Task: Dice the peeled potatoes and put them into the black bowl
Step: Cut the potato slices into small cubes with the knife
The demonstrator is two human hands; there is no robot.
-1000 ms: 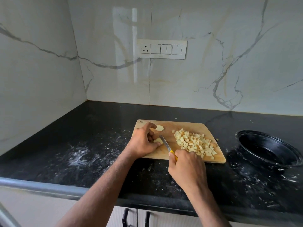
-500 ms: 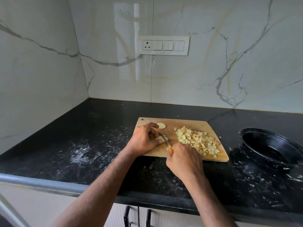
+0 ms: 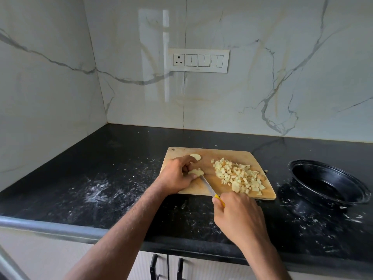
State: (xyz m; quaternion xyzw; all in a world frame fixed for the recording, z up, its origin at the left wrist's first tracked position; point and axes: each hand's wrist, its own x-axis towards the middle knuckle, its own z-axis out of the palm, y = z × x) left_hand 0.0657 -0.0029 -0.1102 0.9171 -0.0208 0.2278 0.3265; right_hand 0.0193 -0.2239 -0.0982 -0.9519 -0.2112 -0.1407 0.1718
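The right hand [image 3: 240, 217] is sitting nearer the front edge of the counter [image 3: 121, 158] than half a second ago, drawing the knife [image 3: 209, 187] back so that more of the blade is showing, while the left hand [image 3: 177, 174] is staying put on the wooden cutting board [image 3: 222, 152]. The right fingers are clenched around the yellow knife handle; the left fingers are curling over and pinning a small potato piece [image 3: 195, 172] near the board's left edge, with the blade tip lying against it. One thin potato slice [image 3: 195, 157] is waiting near the board's far left corner. A large heap of diced potato [image 3: 239, 177] is covering the right half of the board, reaching toward its front right corner. The black bowl [image 3: 329, 183] is standing on the counter just beyond the board's right edge, and it is looking empty as far as its inside shows. Judging from this, the dicing is nearing its end, with only the held piece and the slice left, while the whole transfer into the bowl is still waiting.
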